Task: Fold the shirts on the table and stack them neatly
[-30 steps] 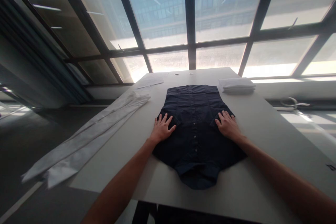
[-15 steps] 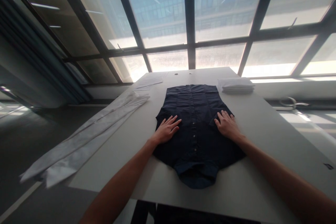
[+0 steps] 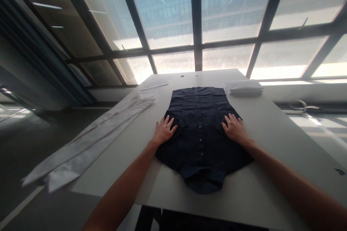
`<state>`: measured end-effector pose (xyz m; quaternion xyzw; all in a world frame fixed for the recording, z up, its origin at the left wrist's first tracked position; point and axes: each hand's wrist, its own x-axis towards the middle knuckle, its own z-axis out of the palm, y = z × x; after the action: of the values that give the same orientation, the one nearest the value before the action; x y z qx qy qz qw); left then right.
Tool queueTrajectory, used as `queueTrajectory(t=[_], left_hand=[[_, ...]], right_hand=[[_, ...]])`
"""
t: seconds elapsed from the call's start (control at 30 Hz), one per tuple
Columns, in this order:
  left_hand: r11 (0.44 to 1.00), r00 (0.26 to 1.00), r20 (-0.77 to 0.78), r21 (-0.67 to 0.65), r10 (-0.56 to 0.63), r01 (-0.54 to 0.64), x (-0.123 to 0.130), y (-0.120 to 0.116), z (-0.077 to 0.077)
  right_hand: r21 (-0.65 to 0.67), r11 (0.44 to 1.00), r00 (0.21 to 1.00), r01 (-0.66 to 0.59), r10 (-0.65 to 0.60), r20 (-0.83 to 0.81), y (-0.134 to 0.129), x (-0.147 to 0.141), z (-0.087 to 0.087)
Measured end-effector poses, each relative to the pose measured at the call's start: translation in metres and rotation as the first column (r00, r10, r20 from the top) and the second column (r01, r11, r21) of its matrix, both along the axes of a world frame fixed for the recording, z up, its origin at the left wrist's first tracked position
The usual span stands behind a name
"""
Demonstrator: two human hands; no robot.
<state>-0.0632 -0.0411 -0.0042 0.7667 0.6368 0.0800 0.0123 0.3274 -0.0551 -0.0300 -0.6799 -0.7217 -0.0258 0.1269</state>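
A dark navy button-up shirt (image 3: pixel 199 115) lies spread on a white table (image 3: pixel 271 144), its collar toward me and its hem toward the window. Its row of small buttons runs down the middle, and the sleeves look folded in at the sides. My left hand (image 3: pixel 164 130) rests flat on the shirt's left side edge, fingers spread. On the opposite side, my right hand (image 3: pixel 233 127) lies flat on the right edge with its fingers apart. Neither hand grips the cloth.
White cloth (image 3: pixel 103 133) lies along the table's left edge and hangs over it. A folded white stack (image 3: pixel 244 88) sits at the back right. Beyond the table stands a large framed window (image 3: pixel 173 11). A dark curtain (image 3: pixel 40 50) hangs at left.
My left hand has slid left, from the shirt's front out to its side edge, where a folded sleeve end now shows. The right hand has stayed in place.
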Motion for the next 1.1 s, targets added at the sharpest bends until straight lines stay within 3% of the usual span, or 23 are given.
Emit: queueTrajectory(t=[0.17, 0.33, 0.67, 1.1], left_hand=[[0.985, 0.989, 0.033, 0.097, -0.143, 0.139, 0.014, -0.01, 0.01], [0.95, 0.949, 0.064, -0.023, -0.309, 0.311, 0.019, -0.013, 0.008], [0.933, 0.942, 0.024, -0.129, -0.336, 0.336, 0.019, -0.015, 0.01], [0.91, 0.901, 0.159, -0.037, -0.403, 0.414, 0.02, -0.018, 0.011]], right_hand=[[0.006, 1.0, 1.0, -0.008, 0.008, 0.002, 0.001, 0.0, -0.001], [0.001, 1.0, 1.0, -0.008, 0.008, 0.016, -0.001, -0.001, 0.002], [-0.012, 1.0, 1.0, -0.002, 0.002, 0.015, -0.002, -0.002, 0.007], [-0.02, 1.0, 1.0, 0.001, -0.001, 0.005, -0.003, -0.001, 0.005]])
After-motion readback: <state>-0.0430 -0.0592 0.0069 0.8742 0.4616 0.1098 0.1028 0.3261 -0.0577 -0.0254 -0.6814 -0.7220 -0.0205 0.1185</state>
